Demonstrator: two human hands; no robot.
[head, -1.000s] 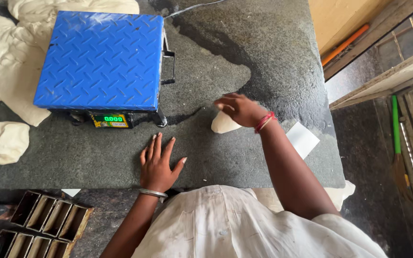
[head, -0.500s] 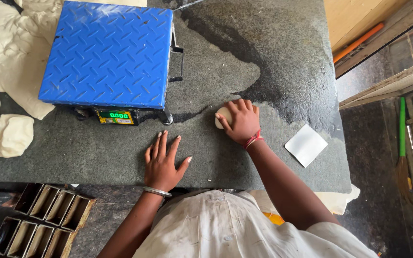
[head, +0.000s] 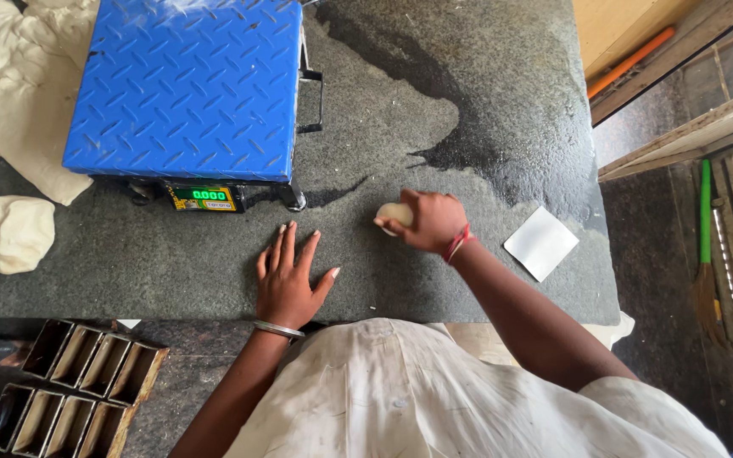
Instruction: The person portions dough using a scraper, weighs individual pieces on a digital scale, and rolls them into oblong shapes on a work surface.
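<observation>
While cupped over a small dough piece (head: pixel 394 214) on the dark stone counter (head: pixel 468 110), right hand (head: pixel 428 221) sat curled tight round it, fingers closed on the dough, pale end poking out to the left. Vs half a sec before: had been flatter on top of the dough w/ fingers more spread; had since closed into a fuller grip, wrist w/ red thread band turned slightly. Vs a sec before: had been just reaching the piece w/ open fingers. Dough piece itself hardly shifted: just right of the scale's front corner, well apart from the white paper square (head: pixel 541 242) further right.

Left hand (head: pixel 288 280) lay flat on the counter, palm down, fingers spread apart, gripping nothing; same spot & pose as in both earlier views, metal bangle at the wrist. Near the dough, not touching it.

Blue checker-plate scale (head: pixel 184 85) stood behind the hands, green display facing front. Big dough mass (head: pixel 10 102) at far left, w/ a separate dough lump (head: pixel 14 233) below it. Metal loaf tins (head: pixel 69 386) lower left, below counter edge. Green-handled broom (head: pixel 706 246) at right.
</observation>
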